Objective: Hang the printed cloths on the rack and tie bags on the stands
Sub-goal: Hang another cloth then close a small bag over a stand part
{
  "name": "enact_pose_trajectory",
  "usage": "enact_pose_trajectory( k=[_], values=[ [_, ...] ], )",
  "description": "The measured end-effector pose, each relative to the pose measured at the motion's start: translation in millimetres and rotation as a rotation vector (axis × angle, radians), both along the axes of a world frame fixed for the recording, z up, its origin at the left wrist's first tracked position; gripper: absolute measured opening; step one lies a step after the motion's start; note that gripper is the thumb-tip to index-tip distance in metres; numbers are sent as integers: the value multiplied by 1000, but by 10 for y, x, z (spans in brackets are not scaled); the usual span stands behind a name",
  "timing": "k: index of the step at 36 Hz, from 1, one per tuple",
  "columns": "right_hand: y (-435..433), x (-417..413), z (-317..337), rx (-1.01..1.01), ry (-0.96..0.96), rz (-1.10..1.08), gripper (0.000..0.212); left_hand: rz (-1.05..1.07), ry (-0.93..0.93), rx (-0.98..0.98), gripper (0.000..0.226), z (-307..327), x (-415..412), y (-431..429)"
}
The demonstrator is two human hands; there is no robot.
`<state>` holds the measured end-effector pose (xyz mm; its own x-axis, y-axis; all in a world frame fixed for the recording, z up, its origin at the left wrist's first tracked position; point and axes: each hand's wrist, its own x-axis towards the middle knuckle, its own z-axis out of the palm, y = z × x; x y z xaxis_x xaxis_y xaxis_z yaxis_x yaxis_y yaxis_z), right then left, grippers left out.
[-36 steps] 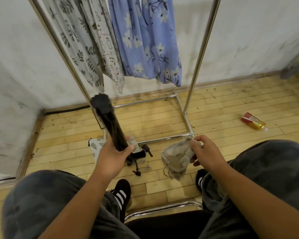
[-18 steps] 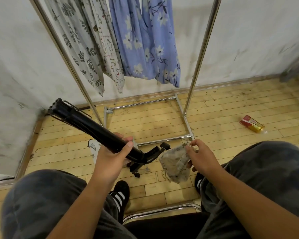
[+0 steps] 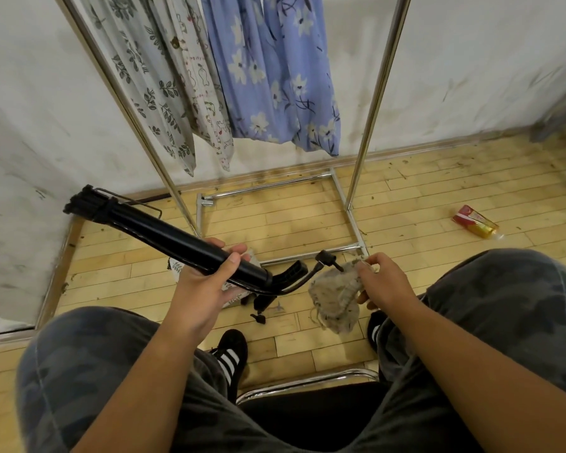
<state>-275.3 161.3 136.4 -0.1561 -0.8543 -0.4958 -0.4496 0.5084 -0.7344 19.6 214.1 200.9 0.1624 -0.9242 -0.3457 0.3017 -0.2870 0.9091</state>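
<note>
Stand diagonal, far end upper-left

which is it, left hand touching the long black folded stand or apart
Touching. Head view: the left hand grips the long black folded stand, thumb and fingers wrapped round it.

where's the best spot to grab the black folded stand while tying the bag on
Probably best to grip the black stand on its smooth round tube near the lower end, from underneath, as the left hand does. The far end is a bundle of folded legs, and the near end carries knobs where the right hand holds the bag.
</note>
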Motion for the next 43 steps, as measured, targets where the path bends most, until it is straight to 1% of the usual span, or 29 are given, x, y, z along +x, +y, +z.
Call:
enact_pose_trajectory(
  k=[5,10,15,18,23,29,34,43],
  values=[
    [-3,-9,-15,10,-1,-7,19,-62,65,-25,24,21,-16,17],
    [8,-33,-14,11,3,-12,18,-86,176,-31,23,44,-6,44],
    [23,-46,-19,28,4,-15,18,-93,281,-44,19,64,13,63],
    [17,-43,-26,22,-11,-19,17,-79,305,-29,19,56,41,68],
    [19,-36,-14,1,-67,-18,14,-89,269,-10,19,37,29,73],
    [59,18,93,-46,-73,77,16,-137,204,12,21,-74,-19,63],
    [74,54,133,-76,-128,122,16,-173,138,33,26,-132,-42,62],
    [86,71,107,-125,-127,203,10,-99,44,47,24,-161,-23,40]
  ],
)
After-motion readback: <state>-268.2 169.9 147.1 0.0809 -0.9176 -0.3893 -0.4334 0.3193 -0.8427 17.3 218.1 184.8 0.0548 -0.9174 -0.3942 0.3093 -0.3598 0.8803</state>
